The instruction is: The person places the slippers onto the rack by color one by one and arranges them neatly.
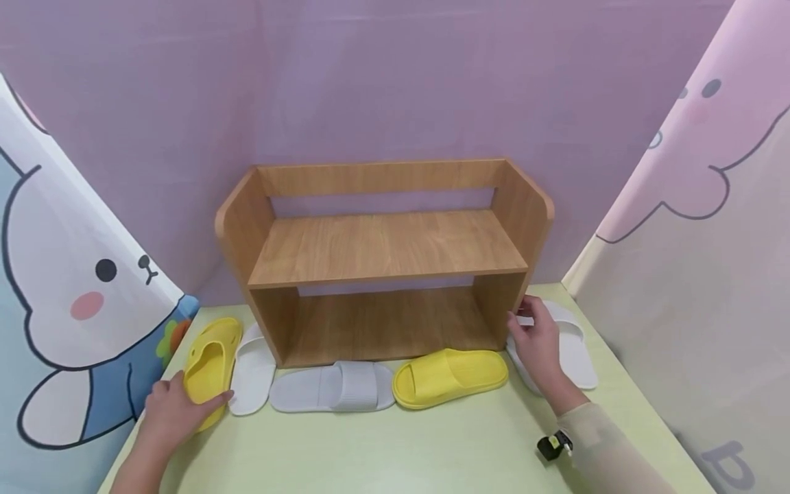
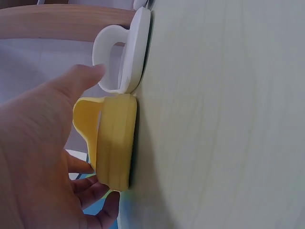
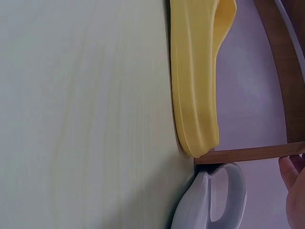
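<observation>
My left hand (image 1: 173, 415) is spread about the heel end of a yellow clog (image 1: 206, 374) on the table, with fingers along its outer side. In the left wrist view the thumb (image 2: 88, 76) stands apart from the clog, in front of a white slipper (image 2: 138, 52). At the shelf's right side is my right hand (image 1: 537, 339), its fingertips right at the side panel (image 3: 252, 153) of the wooden shelf (image 1: 385, 243). White slippers (image 1: 574, 350) lie beside and partly under this hand.
A grey slipper (image 1: 308, 389) and a yellow slipper (image 1: 478, 370) lie sideways along the shelf's front. The purple backdrop (image 1: 382, 82) stands behind the shelf, and printed cloths flank the pale table (image 1: 370, 453) on both sides.
</observation>
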